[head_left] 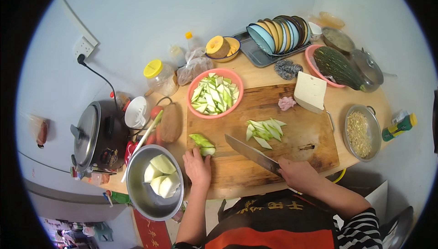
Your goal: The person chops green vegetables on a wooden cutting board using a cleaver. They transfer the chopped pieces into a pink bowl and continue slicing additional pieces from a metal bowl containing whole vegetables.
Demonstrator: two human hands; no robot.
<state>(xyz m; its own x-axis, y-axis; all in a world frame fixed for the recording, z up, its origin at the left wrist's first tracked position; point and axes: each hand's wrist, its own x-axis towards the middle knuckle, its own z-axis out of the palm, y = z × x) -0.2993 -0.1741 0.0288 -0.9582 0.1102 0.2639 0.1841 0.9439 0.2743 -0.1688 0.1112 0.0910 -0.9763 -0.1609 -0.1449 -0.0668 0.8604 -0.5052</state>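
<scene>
My left hand (198, 168) has its fingertips and thumb around the near end of a light-green vegetable piece (202, 143) at the left of the wooden cutting board (236, 170). In my right hand (299, 175) is the handle of a cleaver (251, 153), its broad blade pointing up and left over the board. Beyond the blade lies a small pile of diamond-shaped green slices (265, 129). More such slices fill a pink bowl (189, 100) at the board's far left corner. Pale green chunks (164, 175) sit in a steel bowl (145, 211) left of my left hand.
A tofu block (309, 91) and pink meat (286, 103) occupy the board's far right. Bean sprouts (358, 134) fill a steel dish at right. A dark-green squash (337, 66) and stacked plates (279, 35) stand behind. An electric pot (99, 136) is at left.
</scene>
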